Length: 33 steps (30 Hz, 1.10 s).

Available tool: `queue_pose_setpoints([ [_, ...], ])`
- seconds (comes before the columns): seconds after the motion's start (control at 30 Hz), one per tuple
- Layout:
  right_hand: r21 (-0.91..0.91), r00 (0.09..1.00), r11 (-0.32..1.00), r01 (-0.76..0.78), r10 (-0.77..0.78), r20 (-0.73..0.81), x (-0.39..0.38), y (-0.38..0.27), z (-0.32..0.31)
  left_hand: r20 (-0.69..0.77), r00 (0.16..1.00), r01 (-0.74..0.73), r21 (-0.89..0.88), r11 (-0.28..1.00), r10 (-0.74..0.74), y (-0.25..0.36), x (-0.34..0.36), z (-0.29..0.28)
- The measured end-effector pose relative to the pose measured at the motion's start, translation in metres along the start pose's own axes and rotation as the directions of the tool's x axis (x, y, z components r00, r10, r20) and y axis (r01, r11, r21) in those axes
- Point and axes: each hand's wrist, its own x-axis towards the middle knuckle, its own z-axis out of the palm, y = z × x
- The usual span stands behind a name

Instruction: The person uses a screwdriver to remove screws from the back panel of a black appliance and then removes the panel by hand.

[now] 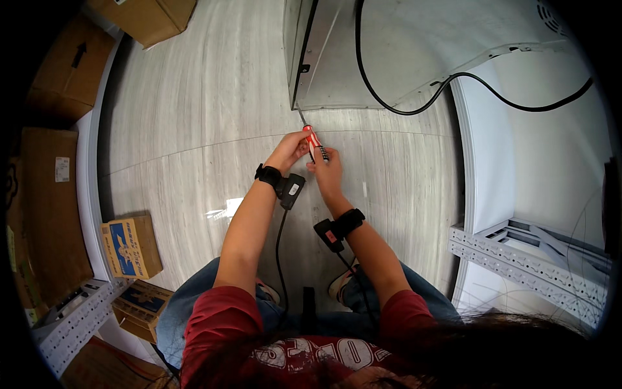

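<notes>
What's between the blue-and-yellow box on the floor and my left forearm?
Bare pale floor only, between the box and left forearm, in the head view.

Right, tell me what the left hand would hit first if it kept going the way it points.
The left hand points up and to the right, along the screwdriver. Past it, it would probably meet the grey metal panel first, at its lower edge; depth is unclear.

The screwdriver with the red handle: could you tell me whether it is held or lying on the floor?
Held. Both hands, left and right, grip the screwdriver above the floor, its shaft pointing at the metal appliance.
</notes>
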Motion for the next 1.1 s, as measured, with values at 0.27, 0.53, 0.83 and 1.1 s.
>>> queue_pose_setpoints([
  [0.27,-0.046,0.996,0.995,0.088,-0.088,-0.001,0.011,0.015,-0.001,0.045,0.999,0.025,-0.022,0.999,-0.024,-0.007,0.014,-0.011],
  [0.53,-0.178,0.969,0.953,0.244,-0.247,0.010,0.023,0.027,-0.007,0.073,0.997,0.020,0.032,0.999,-0.022,-0.004,0.011,0.002],
  [0.83,-0.351,0.945,0.886,0.304,-0.327,-0.009,0.025,0.024,-0.011,-0.032,0.999,0.020,0.202,0.979,-0.014,-0.003,0.014,0.009],
  [1.1,-0.434,0.900,0.813,0.387,-0.437,-0.015,0.026,0.016,0.004,-0.085,0.937,-0.156,0.764,0.626,0.338,0.003,0.004,0.008],
])
